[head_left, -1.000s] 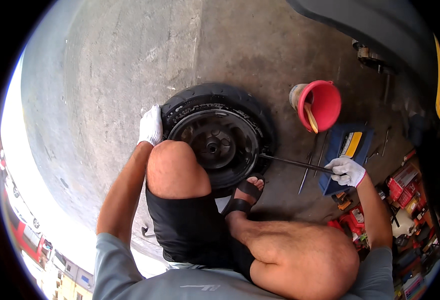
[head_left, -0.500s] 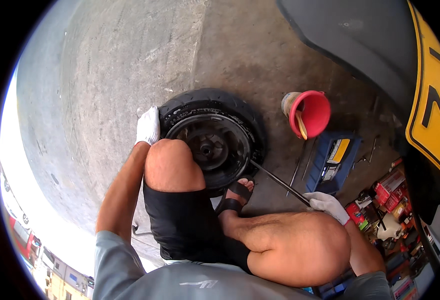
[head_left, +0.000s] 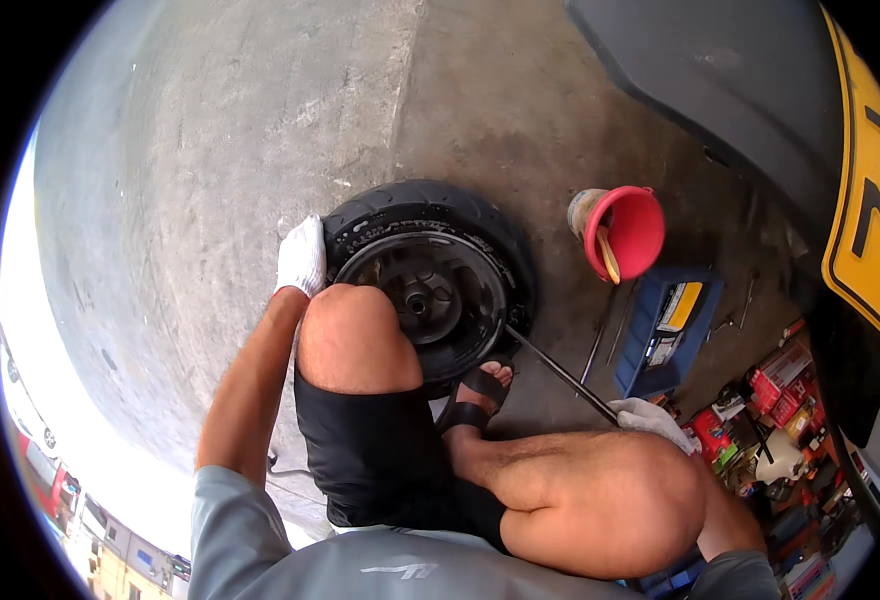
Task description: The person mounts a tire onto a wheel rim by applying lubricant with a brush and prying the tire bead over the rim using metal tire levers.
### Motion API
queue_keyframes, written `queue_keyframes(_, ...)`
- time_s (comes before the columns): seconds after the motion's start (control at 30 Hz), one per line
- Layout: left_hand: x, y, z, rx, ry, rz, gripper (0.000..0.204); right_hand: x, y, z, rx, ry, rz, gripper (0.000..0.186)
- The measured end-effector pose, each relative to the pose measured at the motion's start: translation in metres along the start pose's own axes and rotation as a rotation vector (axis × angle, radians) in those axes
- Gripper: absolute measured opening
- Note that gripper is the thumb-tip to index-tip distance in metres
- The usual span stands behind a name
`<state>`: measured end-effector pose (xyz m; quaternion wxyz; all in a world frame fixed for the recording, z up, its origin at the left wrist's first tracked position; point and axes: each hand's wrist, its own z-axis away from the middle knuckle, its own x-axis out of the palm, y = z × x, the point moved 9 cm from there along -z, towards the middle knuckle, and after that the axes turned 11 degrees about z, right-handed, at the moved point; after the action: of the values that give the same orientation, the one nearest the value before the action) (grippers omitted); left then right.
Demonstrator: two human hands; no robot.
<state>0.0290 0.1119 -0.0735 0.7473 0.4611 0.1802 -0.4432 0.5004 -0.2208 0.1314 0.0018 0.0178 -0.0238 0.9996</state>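
Observation:
A black tire (head_left: 430, 205) on a dark spoked wheel rim (head_left: 417, 303) lies flat on the concrete floor, with whitish wet suds on its sidewall. My left hand (head_left: 302, 258), in a white knit glove, grips the tire's left edge. In a white glove too, my right hand (head_left: 652, 420) is closed round the end of a long metal tire lever (head_left: 565, 376). The lever's far tip meets the rim's lower right edge; whether it sits under the tire bead cannot be made out. My sandaled foot (head_left: 485, 388) is against the tire's near side, and my knee hides part of it.
A red bucket (head_left: 642, 232) with a brush (head_left: 608, 256) in it stands right of the tire. Near it are a blue tray (head_left: 672, 340) and thin metal rods (head_left: 597, 345). Red crates and tools (head_left: 785, 385) crowd the right. Dark and yellow bodywork (head_left: 875, 200) overhangs the upper right.
The lever's handle end and my right hand have dropped slightly toward me, partly behind my knee. My left hand keeps its place on the tire. The whole view has shifted a little.

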Motion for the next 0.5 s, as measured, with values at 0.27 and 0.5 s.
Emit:
queue_keyframes(0.27,0.003,-0.01,0.011,0.097,-0.009,-0.215,0.027,0.047,0.008,0.01,0.036,-0.031,-0.051,0.038)
queue_keyframes(0.5,-0.005,-0.014,0.007,0.03,-0.006,-0.069,0.036,-0.009,0.004,-0.019,-0.098,0.037,0.216,0.038)
